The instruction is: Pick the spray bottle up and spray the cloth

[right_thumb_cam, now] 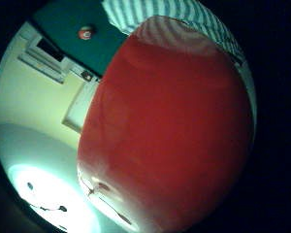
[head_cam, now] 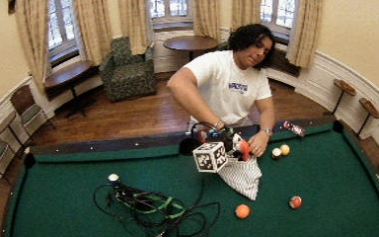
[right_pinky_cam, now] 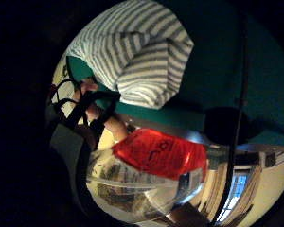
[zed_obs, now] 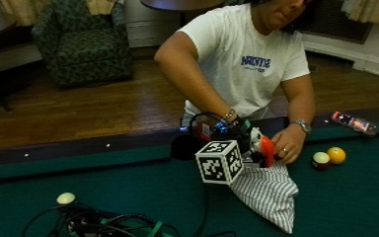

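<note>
My gloved right hand (zed_obs: pixel 232 132) grips the spray bottle (zed_obs: pixel 266 151) just above the green felt near the table's far rail. The bottle has a red part and a clear body (right_pinky_cam: pixel 132 189) with a red label (right_pinky_cam: pixel 161 153). Its red surface (right_thumb_cam: pixel 169 136) fills the thumb side palm view. The striped grey-and-white cloth (zed_obs: pixel 266 192) lies on the felt right below the bottle, tapering toward the near side. It also shows as the cloth (right_pinky_cam: pixel 132 56) and the cloth (right_thumb_cam: pixel 184 14) beyond the bottle. The person's bare left hand (zed_obs: pixel 288 144) holds the cloth's upper edge beside the bottle.
Two billiard balls (zed_obs: pixel 328 157) sit right of the cloth. A white ball (zed_obs: pixel 65 198) and a tangle of cables (zed_obs: pixel 97 224) lie at the near left. A small device (zed_obs: pixel 352 122) rests on the far rail. Two more balls (head_cam: pixel 268 207) lie in front of the cloth.
</note>
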### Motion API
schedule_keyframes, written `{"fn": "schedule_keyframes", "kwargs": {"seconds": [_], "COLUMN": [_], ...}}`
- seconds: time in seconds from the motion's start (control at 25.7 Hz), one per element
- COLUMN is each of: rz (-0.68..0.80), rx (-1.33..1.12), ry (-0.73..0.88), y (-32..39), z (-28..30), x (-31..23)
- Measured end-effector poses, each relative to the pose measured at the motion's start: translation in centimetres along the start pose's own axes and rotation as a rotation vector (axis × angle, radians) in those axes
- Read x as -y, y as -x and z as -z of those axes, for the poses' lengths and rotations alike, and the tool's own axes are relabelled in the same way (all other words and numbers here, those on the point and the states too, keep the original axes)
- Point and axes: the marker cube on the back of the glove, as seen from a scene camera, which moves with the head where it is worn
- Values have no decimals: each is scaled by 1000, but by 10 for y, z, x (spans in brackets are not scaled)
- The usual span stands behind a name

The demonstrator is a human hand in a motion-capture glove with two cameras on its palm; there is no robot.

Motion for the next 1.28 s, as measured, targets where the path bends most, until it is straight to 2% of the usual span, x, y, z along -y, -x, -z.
{"fn": "schedule_keyframes", "kwargs": {"seconds": [0.54,0.93,1.28], "rz": [-240,-303,-280], "rx": [-139,-192,-234], "ry": [119,168,157], "y": [-30,-34,-34], "z": [-25,-28,-26], "x": [39,51,51]}}
